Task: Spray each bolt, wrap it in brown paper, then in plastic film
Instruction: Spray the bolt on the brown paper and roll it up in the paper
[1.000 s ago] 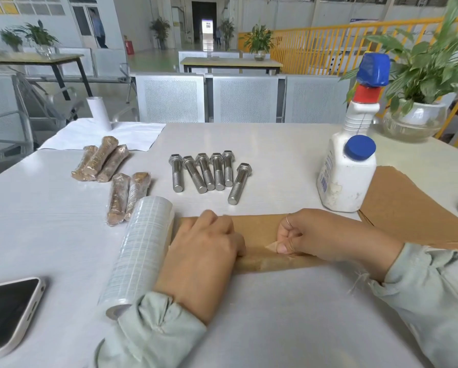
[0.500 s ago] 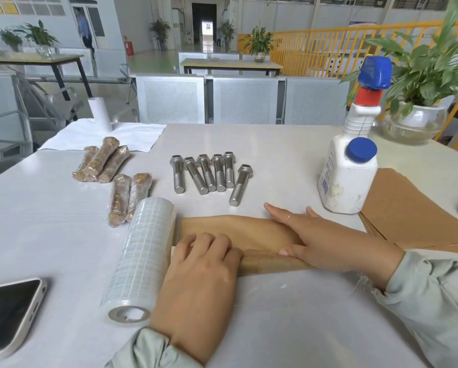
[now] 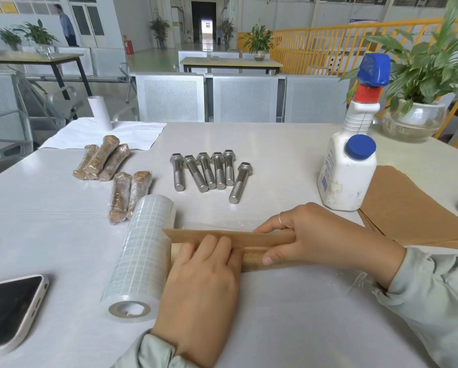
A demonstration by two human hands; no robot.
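1. Head view. Big hall behind, with grey perforated seats, yellow railing and potted plants; near at hand a pale counter [image 3: 275, 144] carries the work.

2. Step in hand, as I judge it: rolling a bolt into brown paper. The bolt itself is hidden inside the paper roll [image 3: 251, 257], which lies crosswise on the counter, one end touching the film roll [image 3: 140, 258].

3. Left hand [image 3: 209, 264] lies palm-down on the roll, fingers fairly straight and pressing; grip open, nothing pinched.

4. Right hand [image 3: 315, 235] holds the roll's right part, fingers over the far flap, thumb on the near side; grip closed round the paper roll.

5. To do it well: keep the roll tight with even pressure from both hands, keep the free flap [image 3: 222, 236] flat so it laps square, then tuck the ends before filming. A slack wrap would likely unroll.

6. Look of the roll: tan, matt, a long tube with a raised straight flap along its far edge.

7. Six bare bolts [image 3: 212, 172] lie in a row behind; five wrapped bolts [image 3: 116, 173] lie to the left.

8. Spray bottle [image 3: 351, 166] stands at right, beside spare paper sheets [image 3: 408, 208]. A phone [image 3: 10, 312] lies at near left.
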